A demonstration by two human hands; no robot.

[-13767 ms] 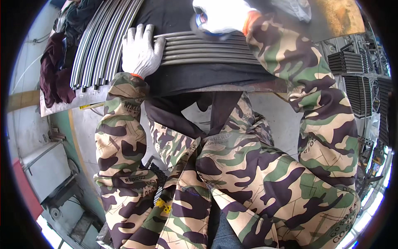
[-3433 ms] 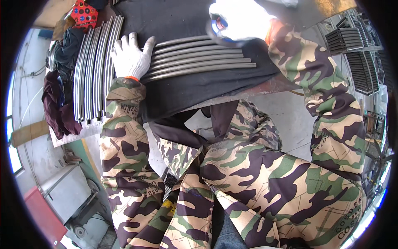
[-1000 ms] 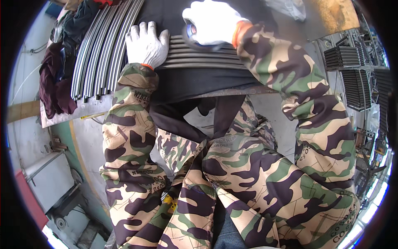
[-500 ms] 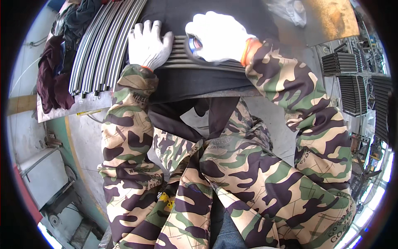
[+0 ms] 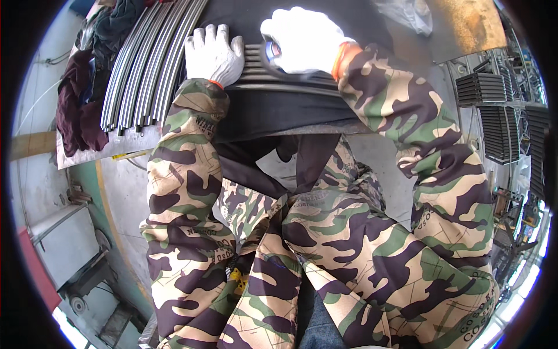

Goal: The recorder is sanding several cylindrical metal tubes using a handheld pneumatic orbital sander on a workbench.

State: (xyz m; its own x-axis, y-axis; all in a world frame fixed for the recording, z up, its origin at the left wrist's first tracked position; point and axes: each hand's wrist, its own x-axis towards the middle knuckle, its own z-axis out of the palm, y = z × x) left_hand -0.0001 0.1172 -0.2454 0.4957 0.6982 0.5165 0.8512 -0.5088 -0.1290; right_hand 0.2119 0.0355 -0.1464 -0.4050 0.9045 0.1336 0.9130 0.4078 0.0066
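Observation:
Several grey metal rods (image 5: 251, 72) lie side by side across a black cloth (image 5: 256, 113) on the table. My left hand (image 5: 215, 57), in a white knit glove, rests flat over their left part, fingers spread. My right hand (image 5: 302, 42), gloved alike, is closed on a dark round disc (image 5: 269, 53) with blue and red at its middle. It sits over the rods to the right of my left hand. The glove hides most of the disc, and I cannot tell its exact kind.
A row of long metal tubes (image 5: 152, 70) lies at the table's left, beside dark rags (image 5: 78, 110). Clear plastic (image 5: 410, 16) and a rust-stained plate (image 5: 468, 29) are at the far right. Racks with stacked dark bars (image 5: 501, 131) stand beyond the table's right side.
My right hand has moved a little farther away across the rods, with the disc in it. My left hand stays on the rods. The view has shifted slightly.

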